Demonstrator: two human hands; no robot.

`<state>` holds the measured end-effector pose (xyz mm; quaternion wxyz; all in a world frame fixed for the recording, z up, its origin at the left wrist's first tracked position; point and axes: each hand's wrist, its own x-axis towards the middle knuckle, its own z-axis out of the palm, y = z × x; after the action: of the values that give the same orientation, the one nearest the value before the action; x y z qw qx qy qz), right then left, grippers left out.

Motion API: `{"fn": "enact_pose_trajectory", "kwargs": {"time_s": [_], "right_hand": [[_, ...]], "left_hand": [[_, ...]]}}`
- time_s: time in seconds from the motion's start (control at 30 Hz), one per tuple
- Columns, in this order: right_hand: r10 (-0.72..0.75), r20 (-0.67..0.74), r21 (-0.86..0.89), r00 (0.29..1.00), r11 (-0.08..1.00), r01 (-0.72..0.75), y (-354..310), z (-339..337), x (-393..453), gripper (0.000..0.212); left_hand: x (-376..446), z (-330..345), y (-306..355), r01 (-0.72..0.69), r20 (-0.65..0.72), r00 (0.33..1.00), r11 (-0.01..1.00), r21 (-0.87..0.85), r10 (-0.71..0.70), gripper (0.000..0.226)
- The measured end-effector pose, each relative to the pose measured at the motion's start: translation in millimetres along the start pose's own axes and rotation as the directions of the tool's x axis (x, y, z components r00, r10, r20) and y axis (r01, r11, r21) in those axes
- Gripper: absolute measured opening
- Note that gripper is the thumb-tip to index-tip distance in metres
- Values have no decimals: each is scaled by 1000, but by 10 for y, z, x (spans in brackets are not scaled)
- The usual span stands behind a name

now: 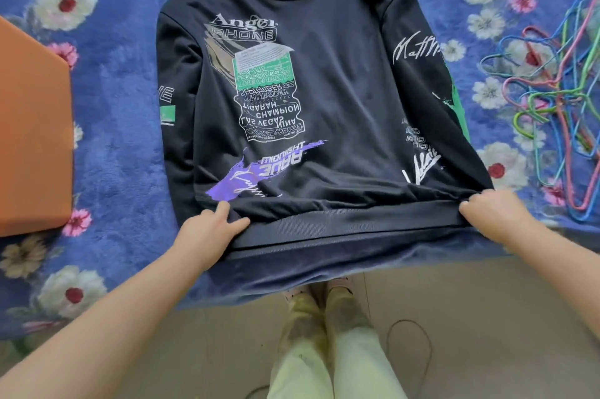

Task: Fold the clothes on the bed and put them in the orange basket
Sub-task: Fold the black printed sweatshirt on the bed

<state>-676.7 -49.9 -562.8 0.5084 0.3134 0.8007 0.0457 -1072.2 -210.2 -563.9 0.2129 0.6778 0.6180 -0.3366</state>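
Sweatshirt (pixel 324 80) flat on bed; left hand (pixel 211 229) and right hand (pixel 487 207) pinch hem corners.

Tangled coloured wire hangers (pixel 548 96) lie on the blue floral blanket (pixel 123 126).

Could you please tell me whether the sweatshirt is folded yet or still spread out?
Spread out: the sweatshirt lies flat, printed front up, sleeves alongside, no fold.

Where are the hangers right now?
In the head view, the hangers lie in a loose pile on the bed at the right edge, just beyond the sweatshirt's sleeve, opposite the basket.
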Motion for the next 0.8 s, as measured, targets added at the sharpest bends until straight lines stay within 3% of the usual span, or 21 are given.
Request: {"fn": "enact_pose_trajectory", "kwargs": {"time_s": [0.1, 0.13, 0.2, 0.33, 0.47, 0.53, 0.6, 0.67, 0.7, 0.73, 0.77, 0.8], "right_hand": [[-1, 48, -87, 999, 996, 5, -45, 148, -11, 30], [-8, 53, -114, 999, 993, 14, -85, 203, 21, 31], [-55, 96, -142, 994, 987, 69, -191, 245, 76, 33], [-198, 265, -53, 944, 974, 219, -374, 171, 109, 37], [-188, 313, -33, 931, 977, 209, -398, 132, 137, 38], [-171, 341, 89, 924, 985, 150, -358, 48, 174, 34], [-148, 213, 274, 966, 958, 86, -264, -78, 221, 17], [33, -172, 465, 985, 884, 51, -166, -177, 305, 4], [176, -344, 523, 922, 852, 33, -106, -214, 367, 11], [302, -409, 582, 861, 813, -9, -27, -237, 448, 31], [396, -357, 643, 846, 761, -85, 52, -275, 520, 57], [450, -214, 691, 867, 697, -192, 152, -317, 587, 81]], "left_hand": [[-46, 145, 19, -166, -35, 984, 968, 189, 175, 62], [-68, 196, 33, -181, 22, 983, 963, 200, 180, 60], [-90, 280, 88, -198, 155, 974, 960, 200, 168, 56], [41, 245, 177, -248, 260, 949, 934, 256, 181, 39], [155, 181, 186, -284, 447, 885, 910, 303, 127, 41], [183, 162, 228, -268, 539, 839, 916, 298, 70, 48], [240, 34, 294, -249, 606, 794, 937, 246, 52, 48], [332, -162, 366, -230, 590, 803, 959, 168, 89, 41], [396, -279, 395, -219, 545, 830, 968, 121, 120, 39], [481, -400, 419, -206, 476, 867, 976, 72, 148, 37], [573, -516, 450, -193, 390, 905, 981, 24, 168, 36], [693, -633, 485, -175, 300, 938, 984, -25, 174, 34]]}}
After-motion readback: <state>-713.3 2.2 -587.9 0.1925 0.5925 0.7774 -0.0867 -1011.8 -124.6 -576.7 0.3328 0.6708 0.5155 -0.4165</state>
